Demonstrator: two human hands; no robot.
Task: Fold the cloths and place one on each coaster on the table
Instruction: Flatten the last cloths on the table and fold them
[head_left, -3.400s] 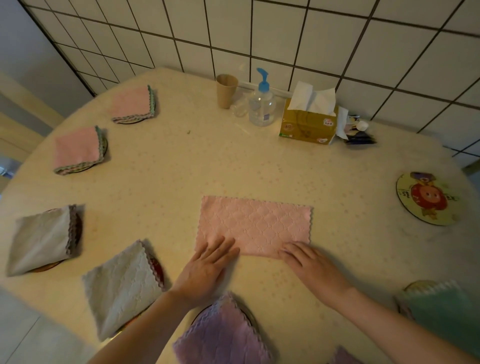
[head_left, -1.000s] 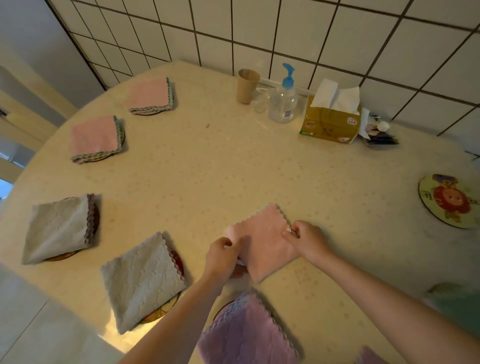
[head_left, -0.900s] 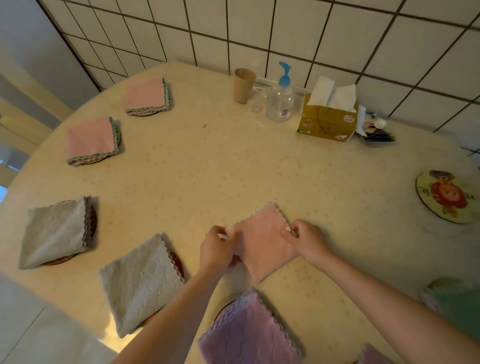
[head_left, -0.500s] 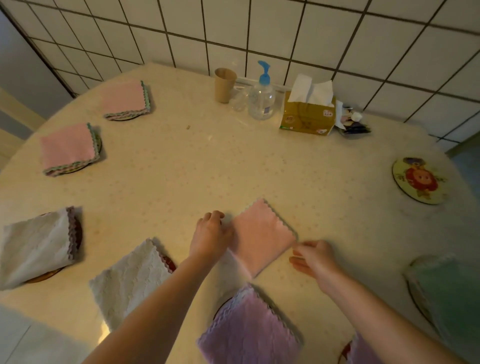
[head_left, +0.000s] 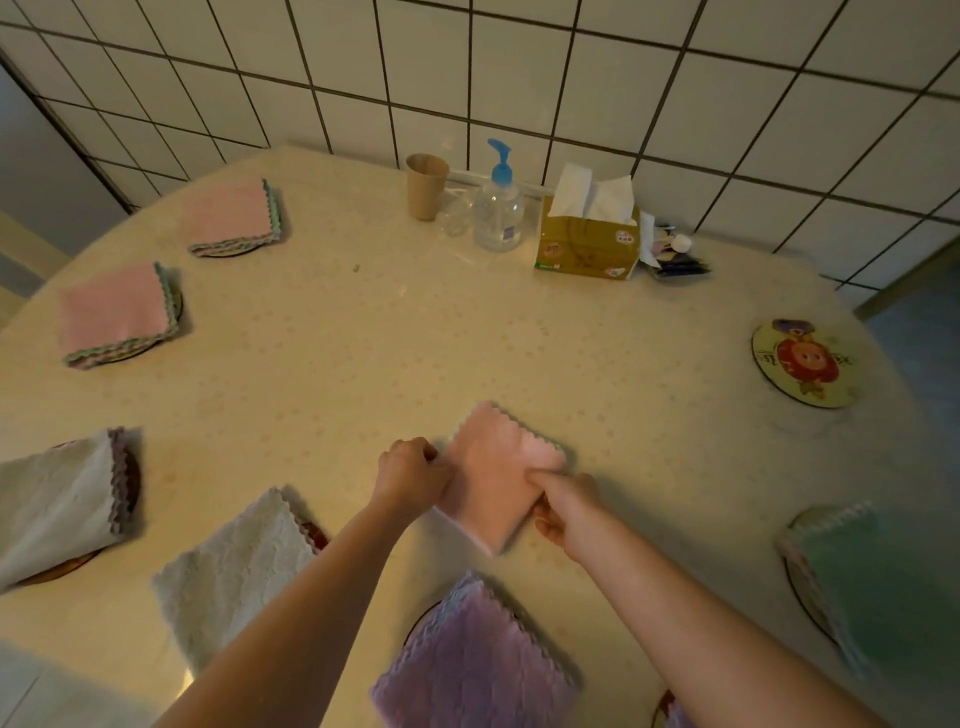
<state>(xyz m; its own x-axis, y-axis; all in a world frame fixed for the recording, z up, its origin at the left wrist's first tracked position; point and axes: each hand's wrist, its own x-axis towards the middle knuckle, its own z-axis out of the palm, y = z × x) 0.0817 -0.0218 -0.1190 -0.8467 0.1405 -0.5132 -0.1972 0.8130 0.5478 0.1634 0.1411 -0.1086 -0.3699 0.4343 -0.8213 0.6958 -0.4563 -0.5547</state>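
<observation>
A: The left hand (head_left: 410, 475) and right hand (head_left: 563, 512) are pinching the folded pink cloth (head_left: 498, 478) on the bench (head_left: 363, 364).

B: Keeping its edges aligned, I'd be carrying it to the 1 bare coaster (head_left: 802, 364).

A white tiled wall (head_left: 571, 67) with dark grout rises behind the speckled cream table (head_left: 363, 332), dimly lit.

Near the table's (head_left: 519, 343) middle, a folded cloth (head_left: 498, 478), between left hand (head_left: 410, 475) and right hand (head_left: 566, 512). Along the left edge, four cloths on coasters. At the near edge, another cloth (head_left: 478, 670). Far right, an uncovered coaster (head_left: 802, 362). At the back by the wall, cup (head_left: 427, 186), pump bottle (head_left: 497, 205), tissue box (head_left: 589, 244).
</observation>
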